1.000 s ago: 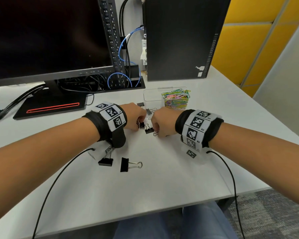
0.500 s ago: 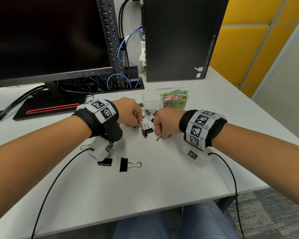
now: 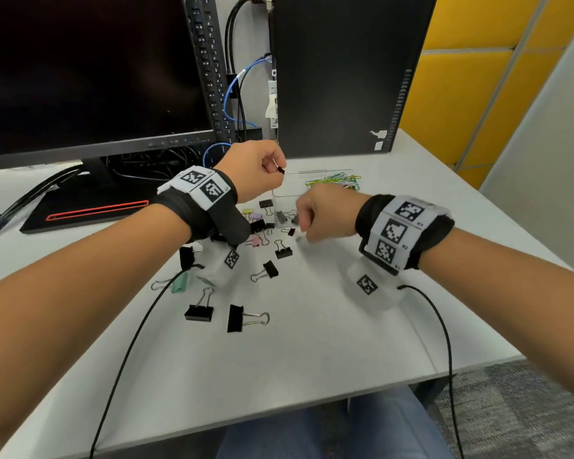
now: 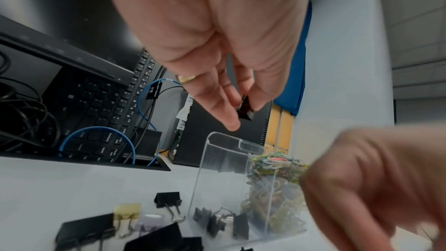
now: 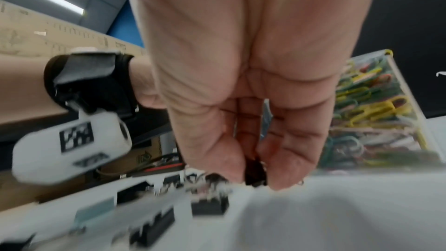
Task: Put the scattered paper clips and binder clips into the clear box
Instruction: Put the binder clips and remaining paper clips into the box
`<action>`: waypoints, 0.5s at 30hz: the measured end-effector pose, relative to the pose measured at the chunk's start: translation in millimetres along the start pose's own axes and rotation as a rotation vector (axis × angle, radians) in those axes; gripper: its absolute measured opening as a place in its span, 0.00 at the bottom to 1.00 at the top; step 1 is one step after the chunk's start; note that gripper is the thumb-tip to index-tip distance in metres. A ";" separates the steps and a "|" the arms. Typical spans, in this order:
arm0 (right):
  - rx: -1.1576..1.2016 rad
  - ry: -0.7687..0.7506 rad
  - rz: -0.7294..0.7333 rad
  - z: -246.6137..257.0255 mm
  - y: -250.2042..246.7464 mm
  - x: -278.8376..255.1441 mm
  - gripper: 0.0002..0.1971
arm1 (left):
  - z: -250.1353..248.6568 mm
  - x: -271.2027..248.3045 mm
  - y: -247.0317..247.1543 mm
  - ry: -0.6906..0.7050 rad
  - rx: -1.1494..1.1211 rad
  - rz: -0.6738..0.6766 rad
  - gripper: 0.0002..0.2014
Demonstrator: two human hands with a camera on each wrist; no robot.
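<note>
My left hand (image 3: pixel 277 168) is raised over the left end of the clear box (image 3: pixel 279 200) and pinches a small black binder clip (image 4: pixel 245 109) between thumb and fingers. The box holds a few dark binder clips (image 4: pixel 217 220) on its left side and coloured paper clips (image 3: pixel 335 182) on its right side. My right hand (image 3: pixel 304 231) is low at the table just in front of the box, its fingertips pinching another small dark clip (image 5: pixel 255 175). Several binder clips (image 3: pixel 283 251) lie scattered on the white table (image 3: pixel 328 342).
Two larger black binder clips (image 3: pixel 242 318) and a mint one (image 3: pixel 181 281) lie nearer to me. A monitor (image 3: pixel 80 77), an upright keyboard (image 3: pixel 209 77), cables and a black computer tower (image 3: pixel 345 77) stand behind the box. The table's right edge (image 3: pixel 511 226) is close.
My left hand has lifted from the table with the small black clip and moved up over the box. My right hand stayed low in front of the box, fingers closing on a clip.
</note>
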State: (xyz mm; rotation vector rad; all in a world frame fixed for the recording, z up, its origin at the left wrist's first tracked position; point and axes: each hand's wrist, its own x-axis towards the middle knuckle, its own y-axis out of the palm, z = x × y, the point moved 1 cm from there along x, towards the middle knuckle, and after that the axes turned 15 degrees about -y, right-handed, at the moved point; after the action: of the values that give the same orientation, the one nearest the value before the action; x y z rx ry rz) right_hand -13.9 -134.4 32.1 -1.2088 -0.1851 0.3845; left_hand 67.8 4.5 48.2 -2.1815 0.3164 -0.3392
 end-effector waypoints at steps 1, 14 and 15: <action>0.011 0.008 -0.041 0.3 -8.8 0.1 0.08 | -0.5 2.1 3.8 0.007 0.031 -0.004 0.08; 0.050 0.086 -0.429 -3.1 -45.2 37.3 0.07 | 0.7 -2.2 5.7 0.069 0.376 0.132 0.12; 0.052 0.094 -0.412 -3.1 -42.7 40.5 0.06 | 1.2 -4.4 3.7 0.071 0.385 0.137 0.12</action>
State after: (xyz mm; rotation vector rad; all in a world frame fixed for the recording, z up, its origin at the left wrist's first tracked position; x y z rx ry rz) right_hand 32.5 -134.3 68.4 -1.1018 -0.3337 -0.0264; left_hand 63.8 4.8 43.9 -1.7639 0.4020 -0.3687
